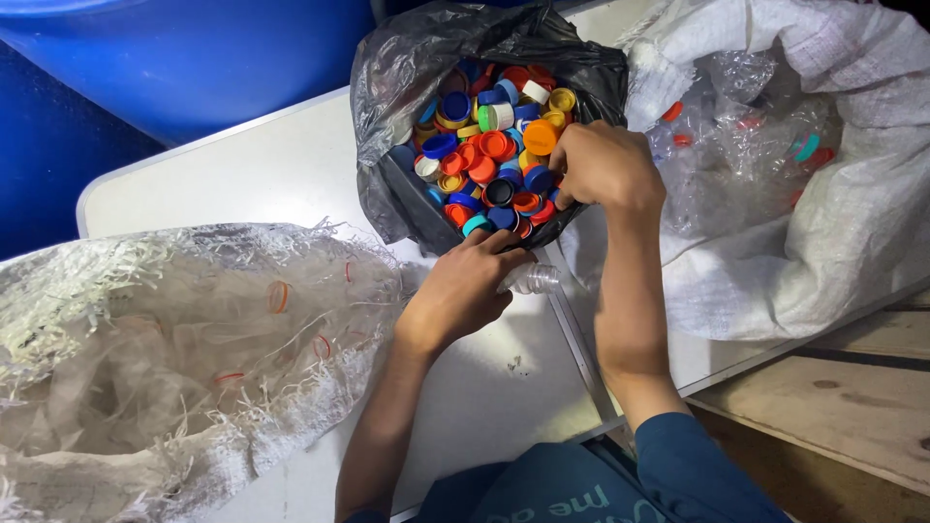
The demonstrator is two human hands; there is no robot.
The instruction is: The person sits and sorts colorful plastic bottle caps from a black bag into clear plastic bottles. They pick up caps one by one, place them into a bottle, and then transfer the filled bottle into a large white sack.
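Observation:
My left hand [465, 288] grips a clear plastic bottle [542, 280] that lies on the white table [281, 174], its open neck pointing right. My right hand [603, 165] hovers over the rim of a black plastic bag [407, 58] with its fingers curled at the bag's right edge; whether it pinches a cap I cannot tell. The bag is filled with several coloured bottle caps [489, 145] in red, blue, orange, yellow and white.
A white woven sack [852, 213] holding clear bottles with caps on sits at the right. Another frayed woven sack [165, 349] with uncapped clear bottles lies at the left. A blue barrel [194, 48] stands behind the table. Wooden planks [852, 397] are at lower right.

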